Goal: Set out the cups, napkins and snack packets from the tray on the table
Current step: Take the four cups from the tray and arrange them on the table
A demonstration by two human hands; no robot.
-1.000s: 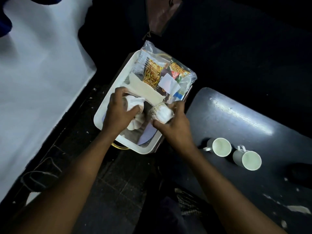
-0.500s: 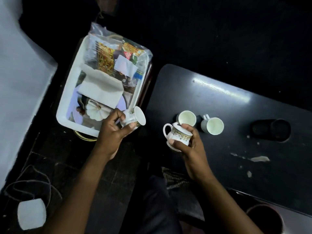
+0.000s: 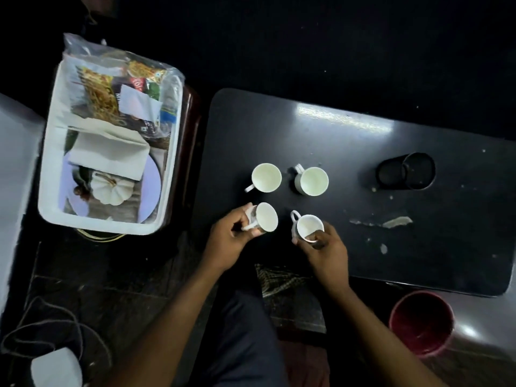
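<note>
While two cups (image 3: 266, 177) stand on the counter (image 3: 349, 141), the left hand (image 3: 231, 241) grips a tilted third cup (image 3: 266, 221), the right hand (image 3: 328, 254) a fourth cup (image 3: 307, 227); napkins (image 3: 111, 155) and snack packets (image 3: 106, 90) wait in the tray (image 3: 49, 177).

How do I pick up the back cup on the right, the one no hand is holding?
By its handle, probably. The cup stands upright, mouth up, and the loop sticks out at its far left. Come from the left and from behind, and pinch the loop; the other free cup stands near on that side.
</note>
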